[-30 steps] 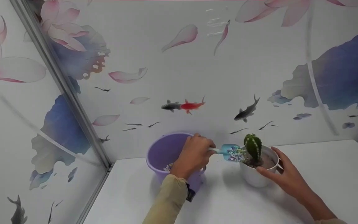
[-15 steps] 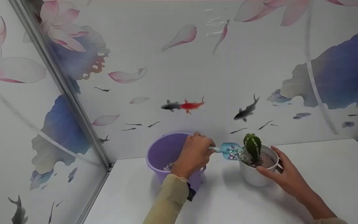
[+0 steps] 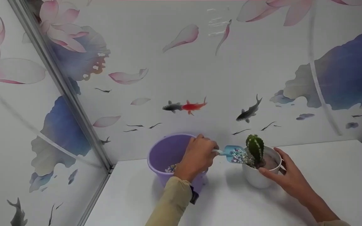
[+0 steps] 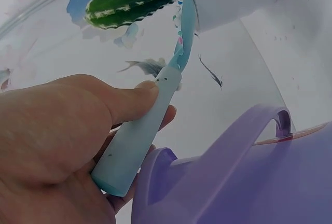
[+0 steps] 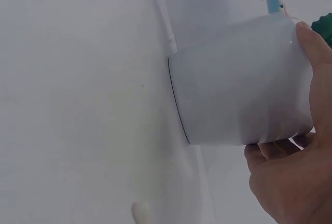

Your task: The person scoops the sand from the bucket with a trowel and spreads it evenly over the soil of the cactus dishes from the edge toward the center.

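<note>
While the left hand has its grip wrapped around the handle, thumb on top and fingers under, the light-blue plastic scoop lies across from hand to cup, with its blade end at the cup's rim; contact with the rim hard to tell. Small multicoloured pebbles sit on the blade. White round cup with a side handle stands upright on the counter, holding greyish soil and a green ribbed cactus with pale spines, on the side toward the scoop. Right hand's grip is on the cup: thumb at the near rim, fingers around the far side by the handle. Purple plastic bucket is left of the cup, behind the left forearm, more pebbles inside. Khaki sleeve on the left arm. All on a white counter. Behind: white wall panel printed with fish, petals and blue leaves; grey metal strip at the left corner.
</note>
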A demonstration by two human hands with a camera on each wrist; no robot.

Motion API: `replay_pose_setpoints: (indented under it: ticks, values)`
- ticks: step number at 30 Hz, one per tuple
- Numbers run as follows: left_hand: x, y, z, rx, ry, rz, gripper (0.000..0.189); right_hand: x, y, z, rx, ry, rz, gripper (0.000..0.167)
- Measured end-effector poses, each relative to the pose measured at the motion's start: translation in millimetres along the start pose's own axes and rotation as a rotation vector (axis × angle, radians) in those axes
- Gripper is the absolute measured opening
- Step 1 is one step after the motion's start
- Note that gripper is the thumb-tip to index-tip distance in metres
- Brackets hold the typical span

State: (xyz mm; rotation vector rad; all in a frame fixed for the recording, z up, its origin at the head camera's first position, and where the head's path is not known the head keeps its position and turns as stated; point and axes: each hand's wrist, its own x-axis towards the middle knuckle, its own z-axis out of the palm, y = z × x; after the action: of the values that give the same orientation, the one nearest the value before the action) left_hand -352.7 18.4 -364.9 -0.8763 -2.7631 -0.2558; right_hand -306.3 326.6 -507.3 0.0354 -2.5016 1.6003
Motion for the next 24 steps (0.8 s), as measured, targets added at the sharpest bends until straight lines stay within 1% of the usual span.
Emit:
replay_pose_setpoints:
  ticks: [4,7,11,15,20,22,24]
  values:
    - [0.8,1.3,0.5,0.008,0.000,-0.011,0.018,-1.5,-1,2,-0.012,0.027,0.004,0.118]
    - [1.3,2.0,0.5,0.027,0.001,-0.014,0.019,-2.3,-2,4,-0.001,0.043,0.008,0.119]
    - [1.7,3.0,0.7,0.059,-0.005,-0.026,0.019,-1.5,-2,6,0.019,0.044,0.019,0.122]
    - [1.4,2.8,0.7,0.065,-0.004,-0.029,0.019,0.6,0,4,0.026,-0.001,0.020,0.123]
    - [-0.5,3.0,0.9,0.058,0.013,-0.005,0.018,0.6,8,-2,0.031,-0.083,-0.004,0.122]
    - [-1.0,3.6,0.7,0.059,0.016,0.002,0.018,0.3,10,-2,0.040,-0.095,-0.016,0.121]
    - [-1.4,4.6,0.2,0.062,0.019,0.008,0.018,-0.2,11,-2,0.042,-0.090,-0.031,0.118]
